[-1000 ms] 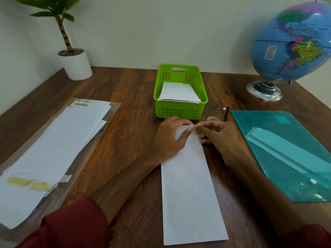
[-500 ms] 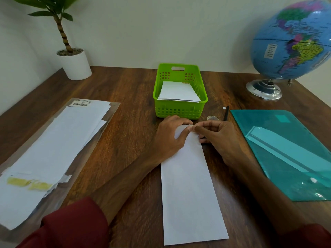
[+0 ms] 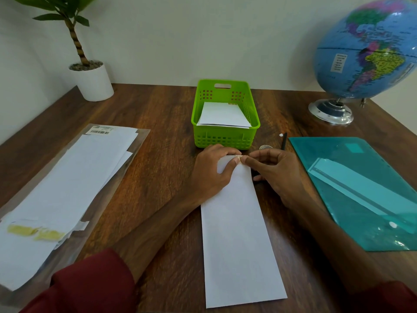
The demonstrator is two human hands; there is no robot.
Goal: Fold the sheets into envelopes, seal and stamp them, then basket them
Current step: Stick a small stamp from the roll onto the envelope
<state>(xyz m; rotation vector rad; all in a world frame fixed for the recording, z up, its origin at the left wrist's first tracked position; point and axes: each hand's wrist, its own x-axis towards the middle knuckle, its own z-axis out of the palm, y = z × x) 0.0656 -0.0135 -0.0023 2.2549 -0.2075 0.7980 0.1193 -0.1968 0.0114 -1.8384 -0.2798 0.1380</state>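
Observation:
A long white sheet (image 3: 239, 240) lies lengthwise on the wooden table in front of me. My left hand (image 3: 211, 172) presses on its far end, fingers over the top left corner. My right hand (image 3: 274, 171) pinches the same far edge, and the fingertips of both hands meet at a small folded bit of paper. Just beyond stands the green basket (image 3: 223, 137) with folded white envelopes (image 3: 222, 115) inside.
A stack of white sheets (image 3: 67, 188) in a clear sleeve lies at left. A teal plastic folder (image 3: 365, 190) lies at right, with a black pen (image 3: 283, 141) and a small round item (image 3: 265, 147) near it. A potted plant (image 3: 90, 80) and a globe (image 3: 365, 50) stand at the back.
Both hands stay at the sheet's far end. The fingertips have drawn a little closer together on the edge; the sheet itself has not shifted.

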